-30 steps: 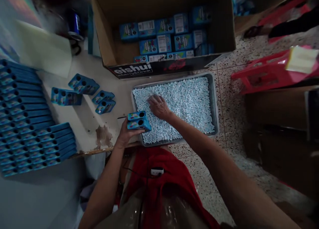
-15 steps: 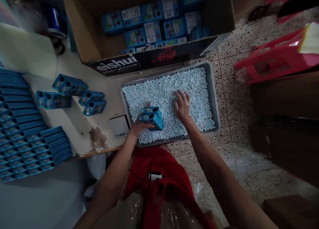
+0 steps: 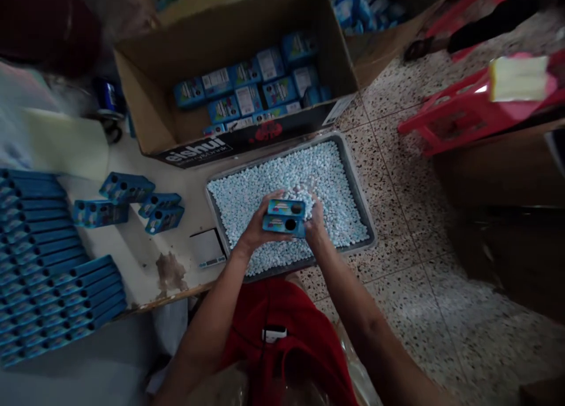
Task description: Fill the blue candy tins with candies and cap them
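My left hand (image 3: pixel 256 226) is wrapped round two small blue boxes (image 3: pixel 285 216), one beside the other, each with a round dark hole facing up. Close against their right end, my right hand (image 3: pixel 315 219) is cupped round a heap of small pale blue and white pellets (image 3: pixel 304 197). Part of its fingers is hidden behind the heap. Both hands are above a grey tray (image 3: pixel 374 232) filled with the same pellets.
Behind the tray stands a large cardboard carton (image 3: pixel 150 126) with rows of blue boxes. At left are several blue boxes (image 3: pixel 126 186), a small scale (image 3: pixel 206 247) and a big stack of blue boxes (image 3: pixel 57 259). A red stool (image 3: pixel 459 115) stands at right.
My right hand has come up out of the tray with a heap of pellets and moved left to the boxes. The two boxes are turned with their holes up, and the view has shifted.
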`<state>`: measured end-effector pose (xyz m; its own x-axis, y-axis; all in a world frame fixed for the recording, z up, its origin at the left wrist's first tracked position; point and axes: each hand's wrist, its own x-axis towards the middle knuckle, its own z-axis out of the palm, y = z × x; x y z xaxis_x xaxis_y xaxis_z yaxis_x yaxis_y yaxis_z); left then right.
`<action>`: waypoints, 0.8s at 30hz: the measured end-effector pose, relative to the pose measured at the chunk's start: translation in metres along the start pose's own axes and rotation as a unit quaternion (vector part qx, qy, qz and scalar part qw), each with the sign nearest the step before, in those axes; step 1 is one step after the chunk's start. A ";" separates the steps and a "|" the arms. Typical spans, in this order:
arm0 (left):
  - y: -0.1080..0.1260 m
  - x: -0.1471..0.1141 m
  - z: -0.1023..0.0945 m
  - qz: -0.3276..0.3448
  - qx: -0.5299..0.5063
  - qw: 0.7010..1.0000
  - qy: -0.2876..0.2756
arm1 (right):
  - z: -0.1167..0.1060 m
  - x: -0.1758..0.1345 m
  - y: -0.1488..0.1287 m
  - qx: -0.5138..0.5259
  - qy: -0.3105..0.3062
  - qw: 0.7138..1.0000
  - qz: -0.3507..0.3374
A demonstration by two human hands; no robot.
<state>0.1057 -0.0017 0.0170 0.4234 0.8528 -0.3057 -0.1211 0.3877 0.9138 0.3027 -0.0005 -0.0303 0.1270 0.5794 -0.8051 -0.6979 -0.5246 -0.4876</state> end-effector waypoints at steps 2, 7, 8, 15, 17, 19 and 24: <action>0.010 -0.012 -0.023 0.003 0.065 0.996 0.064 | 0.009 -0.009 -0.005 0.075 0.006 0.997 0.023; 0.006 -0.028 -0.058 -0.026 0.119 0.972 0.202 | 0.028 -0.039 -0.035 0.167 -0.021 0.985 0.036; 0.004 -0.027 -0.057 -0.018 0.132 0.968 0.211 | 0.033 -0.045 -0.041 0.168 -0.035 0.985 0.032; 0.003 -0.012 -0.014 0.017 0.145 0.958 0.248 | 0.080 -0.074 -0.065 0.020 -0.149 0.980 -0.127; 0.005 -0.012 -0.008 0.020 0.147 0.957 0.250 | 0.090 -0.078 -0.063 -0.044 -0.145 0.975 -0.160; 0.007 -0.015 -0.006 0.024 0.161 0.954 0.252 | 0.098 -0.080 -0.057 -0.093 -0.141 0.968 -0.184; 0.006 -0.022 -0.010 0.020 0.226 0.943 0.244 | 0.109 -0.080 -0.041 -0.129 -0.120 0.962 -0.210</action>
<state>0.0864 -0.0149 0.0263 -0.0493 0.9660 -0.2539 0.3131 0.2564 0.9145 0.2444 0.0423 0.0904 0.1713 0.8852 -0.4326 -0.4191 -0.3319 -0.8451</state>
